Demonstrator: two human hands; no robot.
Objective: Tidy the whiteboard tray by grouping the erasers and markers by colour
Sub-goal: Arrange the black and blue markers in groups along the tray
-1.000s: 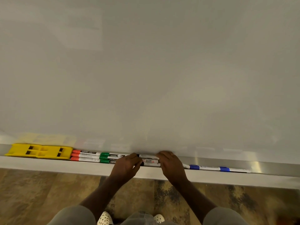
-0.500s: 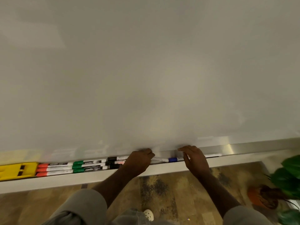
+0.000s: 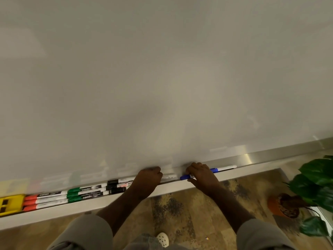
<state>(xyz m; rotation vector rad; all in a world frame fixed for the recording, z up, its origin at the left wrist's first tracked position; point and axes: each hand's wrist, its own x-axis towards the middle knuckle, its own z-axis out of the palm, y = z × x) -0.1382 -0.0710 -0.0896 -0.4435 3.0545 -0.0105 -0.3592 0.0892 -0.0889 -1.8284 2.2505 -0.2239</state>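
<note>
On the tray (image 3: 180, 186), the right hand (image 3: 203, 175) pinches a blue-capped marker (image 3: 185, 177). Left of it, the left hand (image 3: 147, 179) curls over a white marker (image 3: 168, 177), apparently gripping it. Further left lie black (image 3: 115, 186), green (image 3: 86, 193) and red markers (image 3: 45, 200), then a yellow eraser (image 3: 10, 204).

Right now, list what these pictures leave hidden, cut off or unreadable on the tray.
Head view only:
- Yellow eraser: cut off by the left edge.
- Black-capped markers: right ends hidden under the left hand.
- Blue marker: barrel mostly covered by the right hand; whether the fingers pinch it is unclear.
- Small print on the marker labels: too small and blurred.
- Tray floor: hidden by its front lip.
</note>
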